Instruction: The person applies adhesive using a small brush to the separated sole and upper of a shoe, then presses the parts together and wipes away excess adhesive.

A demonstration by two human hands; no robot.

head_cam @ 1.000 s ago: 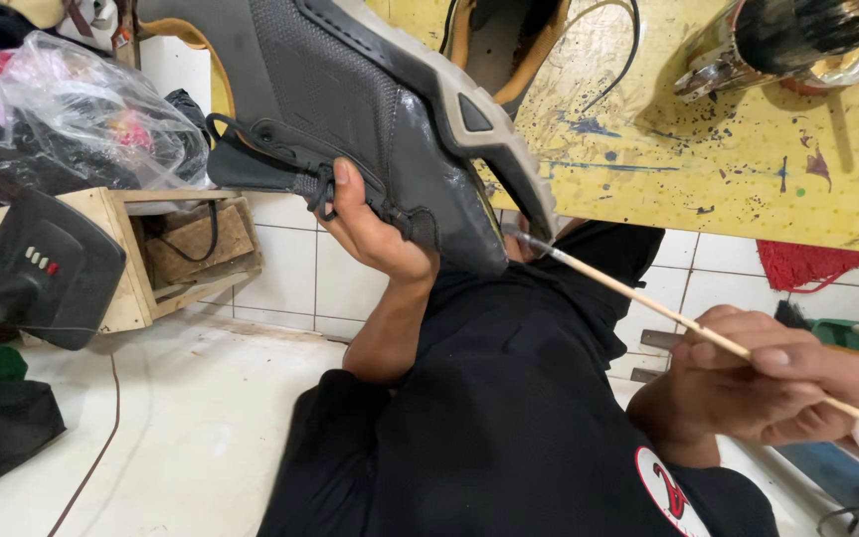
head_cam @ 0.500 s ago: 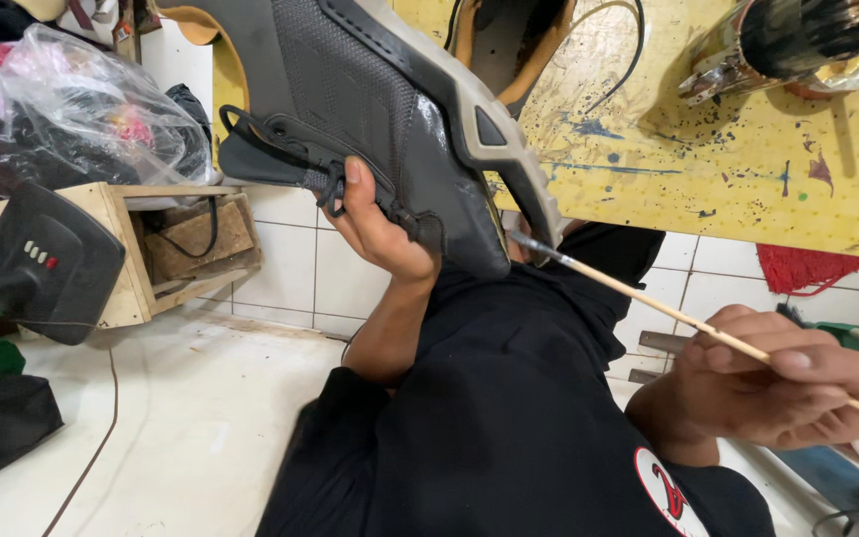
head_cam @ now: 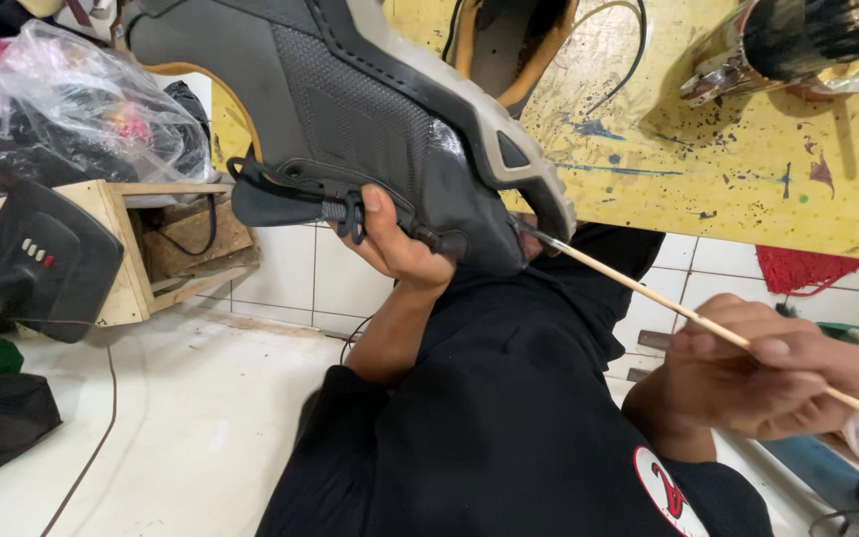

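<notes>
**Shoe held up, thin stick worked at its sole edge**

Left hand grips a grey-black shoe from below, thumb up over the lace area, fingers curled tight around the upper & out of sight behind it. Shoe sits high in the head view, tilted, toe end pointing right and down, pale sole edge facing up-right. A black lace loop hangs off the shoe's left end, just beside the thumb.

Right hand is low at right, fingers pressed together, pinching a long thin wooden stick between thumb & forefinger. Stick runs diagonally from lower right up-left; its dark tip touches the shoe right where sole meets upper, near the toe. Rear end of the stick passes out behind the hand toward the right edge.

Both forearms come out of black sleeves; black top w/ a red-white round patch fills the lower middle.

Around: yellow paint-spattered board behind the shoe, w/ a shiny metal can on it at top right. A 2nd shoe w/ tan lining pokes up behind the grey one. Left side: clear plastic bag stuffed w/ things atop a small wooden crate, a black device w/ small buttons leaning against it. White tiled floor & wall below, thin brown cable across the floor. Red cloth at right under the board.
</notes>
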